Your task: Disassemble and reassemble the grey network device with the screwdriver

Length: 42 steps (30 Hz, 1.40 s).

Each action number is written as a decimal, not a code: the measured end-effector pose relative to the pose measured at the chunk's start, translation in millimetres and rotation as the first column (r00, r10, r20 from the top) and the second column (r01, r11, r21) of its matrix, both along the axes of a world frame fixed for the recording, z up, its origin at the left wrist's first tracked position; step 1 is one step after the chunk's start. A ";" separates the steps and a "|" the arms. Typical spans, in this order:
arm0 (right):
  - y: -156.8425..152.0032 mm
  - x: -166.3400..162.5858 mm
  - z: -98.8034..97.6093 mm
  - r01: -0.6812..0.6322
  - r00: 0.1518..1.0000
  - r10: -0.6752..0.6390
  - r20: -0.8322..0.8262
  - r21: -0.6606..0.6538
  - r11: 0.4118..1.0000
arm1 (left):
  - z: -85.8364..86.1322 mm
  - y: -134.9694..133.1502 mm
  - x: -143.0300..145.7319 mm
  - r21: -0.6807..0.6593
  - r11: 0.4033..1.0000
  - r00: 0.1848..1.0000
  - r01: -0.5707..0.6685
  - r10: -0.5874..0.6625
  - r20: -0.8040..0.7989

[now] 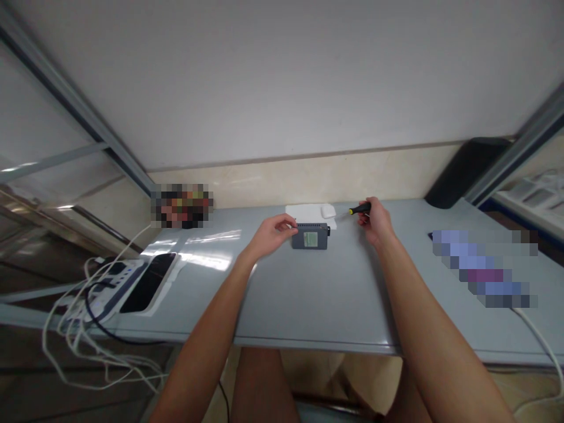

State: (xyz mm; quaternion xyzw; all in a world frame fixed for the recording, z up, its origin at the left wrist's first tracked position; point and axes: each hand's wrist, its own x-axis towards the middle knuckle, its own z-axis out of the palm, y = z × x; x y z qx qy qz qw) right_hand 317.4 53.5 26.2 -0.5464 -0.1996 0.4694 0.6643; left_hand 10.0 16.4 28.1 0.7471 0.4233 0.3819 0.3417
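Steady the grey box, bring the driver in square

Your landmark is the grey box [309, 238], which sits on the desk [317, 299] with its labelled face towards you. Your left hand [272, 235] is partly curled, thumb and fingertips closed on the box's upper left corner. Your right hand [375, 223] is wrapped around the handle of the screwdriver [362, 208], to the right of the box and clear of it.

The driver's tip is too blurred for you to judge its shape, so check its fit before applying any force. To work well, brace the box firmly against the desk, set the tip straight into the screw head and press before you turn. Mind the white sheet [304, 212] and small white piece [328, 211] just behind the box; a slip could scatter them.
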 end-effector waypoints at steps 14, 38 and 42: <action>0.7 -0.3 -2.3 -0.006 0.999 0.006 0.037 -0.008 1.000 | -42.1 -2.7 37.7 -0.081 0.995 0.997 -0.054 0.058 0.049; 5.0 0.4 -5.9 0.007 0.993 -0.003 0.119 -0.036 0.999 | -18.2 -15.5 17.4 0.010 0.974 0.930 0.226 -0.213 -0.298; 4.8 1.2 -5.3 0.013 0.992 -0.010 0.127 -0.026 1.000 | -12.2 -17.5 17.6 0.027 0.968 0.927 0.251 -0.232 -0.295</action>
